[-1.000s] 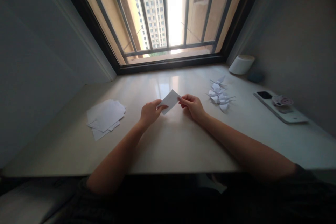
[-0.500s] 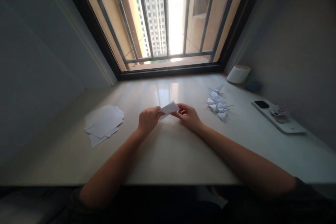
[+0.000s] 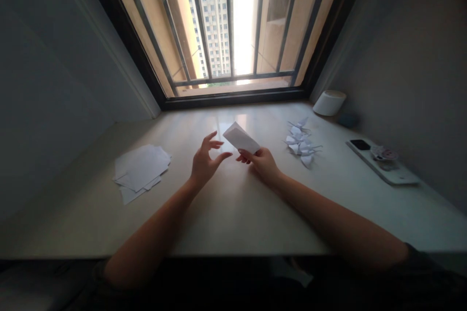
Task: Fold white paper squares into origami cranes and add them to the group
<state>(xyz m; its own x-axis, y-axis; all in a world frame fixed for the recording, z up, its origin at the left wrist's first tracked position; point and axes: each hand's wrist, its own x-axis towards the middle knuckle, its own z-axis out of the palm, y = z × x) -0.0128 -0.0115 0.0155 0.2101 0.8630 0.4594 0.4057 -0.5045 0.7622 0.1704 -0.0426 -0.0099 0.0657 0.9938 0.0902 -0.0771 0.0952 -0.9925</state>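
A folded piece of white paper [image 3: 241, 137] is pinched between the thumb and fingers of my right hand [image 3: 263, 165], raised over the middle of the white tabletop [image 3: 233, 218]. It tilts up toward the left, with a layered fold showing at its upper end. Just left of it, my left hand [image 3: 206, 163] is open, thumb and fingers spread apart, touching nothing. The folded paper's lower right corner is hidden by my right hand.
Loose white paper sheets [image 3: 142, 167] lie stacked unevenly at left. Several folded paper cranes [image 3: 301, 143] cluster at right. Farther right lies a white phone [image 3: 383, 163] with a round attachment on it. A white cylindrical object [image 3: 329, 103] stands near the window [image 3: 233, 102].
My left hand has let go of the folded paper and spread its fingers. My right hand now holds the paper alone, turned so that its free end points up and left.
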